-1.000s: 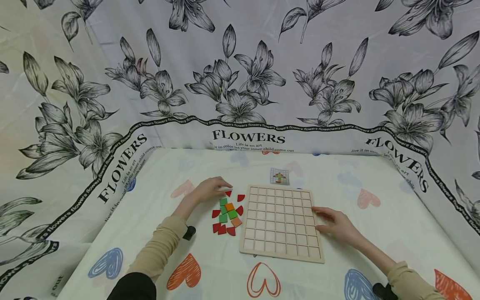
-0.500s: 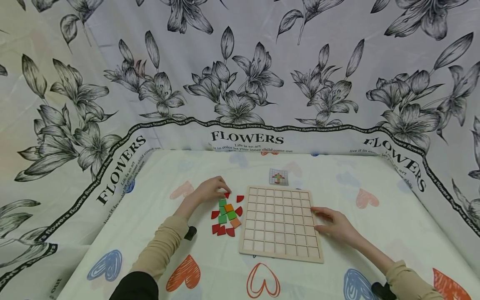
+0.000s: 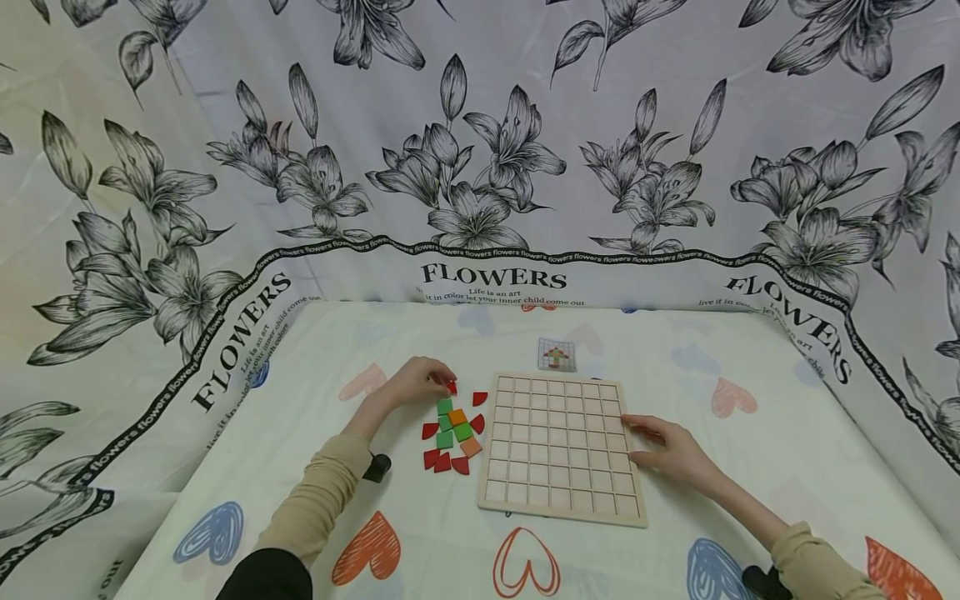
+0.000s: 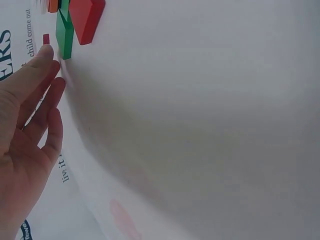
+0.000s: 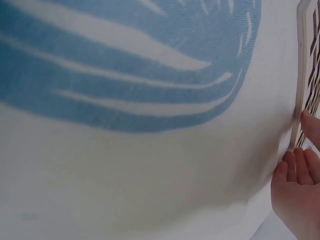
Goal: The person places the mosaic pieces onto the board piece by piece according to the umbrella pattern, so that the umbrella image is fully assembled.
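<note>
My left hand is at the far end of a loose group of flat coloured tiles, its thumb and fingers pinching a small red tile. In the left wrist view that red tile shows just past the thumb tip, the hand hiding part of it. Nearest to it lies a green square tile. A square wooden grid board lies flat to the right of the tiles. My right hand rests its fairly straight fingers and thumb against the board's right edge.
Orange square tiles, more green squares and several red rounded tiles lie left of the board. A small pattern card lies behind the board. The cloth bears printed hearts; a flowered curtain stands behind.
My left fingers have come down and closed on the red tile, which has shifted slightly left. The right hand and the board keep their places.
</note>
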The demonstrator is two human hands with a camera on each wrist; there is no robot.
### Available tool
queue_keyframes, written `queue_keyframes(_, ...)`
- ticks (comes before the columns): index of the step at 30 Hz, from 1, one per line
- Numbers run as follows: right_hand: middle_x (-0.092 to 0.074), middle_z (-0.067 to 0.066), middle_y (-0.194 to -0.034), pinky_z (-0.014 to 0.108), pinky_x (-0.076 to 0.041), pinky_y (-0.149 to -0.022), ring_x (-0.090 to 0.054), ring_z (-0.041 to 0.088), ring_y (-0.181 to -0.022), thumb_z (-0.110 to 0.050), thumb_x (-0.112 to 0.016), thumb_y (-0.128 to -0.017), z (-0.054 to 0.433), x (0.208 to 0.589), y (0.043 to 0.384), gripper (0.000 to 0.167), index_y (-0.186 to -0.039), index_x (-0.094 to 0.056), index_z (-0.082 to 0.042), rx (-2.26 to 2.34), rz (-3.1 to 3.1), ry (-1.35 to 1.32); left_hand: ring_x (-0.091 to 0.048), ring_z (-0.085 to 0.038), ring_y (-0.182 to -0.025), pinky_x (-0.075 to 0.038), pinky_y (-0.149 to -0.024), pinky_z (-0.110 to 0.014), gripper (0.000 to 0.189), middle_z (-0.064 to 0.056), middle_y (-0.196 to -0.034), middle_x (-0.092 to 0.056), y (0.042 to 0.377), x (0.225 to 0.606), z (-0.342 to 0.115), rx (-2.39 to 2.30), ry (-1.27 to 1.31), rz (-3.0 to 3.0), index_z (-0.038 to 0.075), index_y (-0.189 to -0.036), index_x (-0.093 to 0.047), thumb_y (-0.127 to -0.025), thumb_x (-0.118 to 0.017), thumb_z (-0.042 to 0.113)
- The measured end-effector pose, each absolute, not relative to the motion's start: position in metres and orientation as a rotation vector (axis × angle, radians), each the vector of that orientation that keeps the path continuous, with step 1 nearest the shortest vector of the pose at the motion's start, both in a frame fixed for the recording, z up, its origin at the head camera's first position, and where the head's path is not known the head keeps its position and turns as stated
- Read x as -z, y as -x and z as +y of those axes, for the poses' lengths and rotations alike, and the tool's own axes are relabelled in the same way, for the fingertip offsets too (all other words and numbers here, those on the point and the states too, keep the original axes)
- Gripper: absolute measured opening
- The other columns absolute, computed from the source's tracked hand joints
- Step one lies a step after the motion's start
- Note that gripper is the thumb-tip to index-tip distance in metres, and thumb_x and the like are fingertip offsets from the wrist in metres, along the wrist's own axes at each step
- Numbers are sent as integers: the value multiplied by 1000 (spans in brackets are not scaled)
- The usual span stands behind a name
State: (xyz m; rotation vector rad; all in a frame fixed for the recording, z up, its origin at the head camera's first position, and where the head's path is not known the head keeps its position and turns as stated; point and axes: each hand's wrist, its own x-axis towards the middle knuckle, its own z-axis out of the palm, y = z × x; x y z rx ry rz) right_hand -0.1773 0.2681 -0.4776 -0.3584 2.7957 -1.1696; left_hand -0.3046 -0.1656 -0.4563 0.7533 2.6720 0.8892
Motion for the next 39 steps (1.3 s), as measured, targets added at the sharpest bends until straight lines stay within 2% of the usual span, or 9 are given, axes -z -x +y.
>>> queue_keyframes(14, -57, 19, -131, 46, -43, -97, -55, 36, -119, -10, -74, -79, 268, 476, 176, 55, -131, -55, -2, 1166, 2820, 402, -54, -14, -79, -45, -74, -24, 27, -5, -93, -70, 306, 451, -154, -892, -791, 2707, 3, -108, -70, -85, -71, 17)
queue_keyframes(28, -58, 18, -130, 45, -44, -96, -56, 36, -118, -12, -74, -79, 268, 476, 175, 55, -130, -55, -2, 1144, 2831, 406, -60, -12, -79, -48, -74, -23, 26, -4, -91, -72, 300, 447, -116, -912, -884, 2703, 3, -104, -71, -83, -72, 17)
queue_keyframes(36, -58, 19, -130, 46, -44, -96, -56, 37, -118, -12, -74, -79, 268, 475, 175, 55, -130, -55, -1, 1139, 2833, 411, -55, -11, -77, -46, -71, -20, 26, -2, -87, -69, 292, 441, -92, -957, -893, 2648, 4, -106, -71, -83, -72, 18)
queue_keyframes(39, -58, 19, -130, 46, -44, -97, -55, 36, -119, -11, -74, -80, 268, 474, 176, 55, -130, -55, -1, 1135, 2828, 405, -57, -12, -78, -47, -71, -19, 25, -3, -88, -70, 291, 441, -83, -969, -932, 2645, 3, -105, -71, -83, -72, 16)
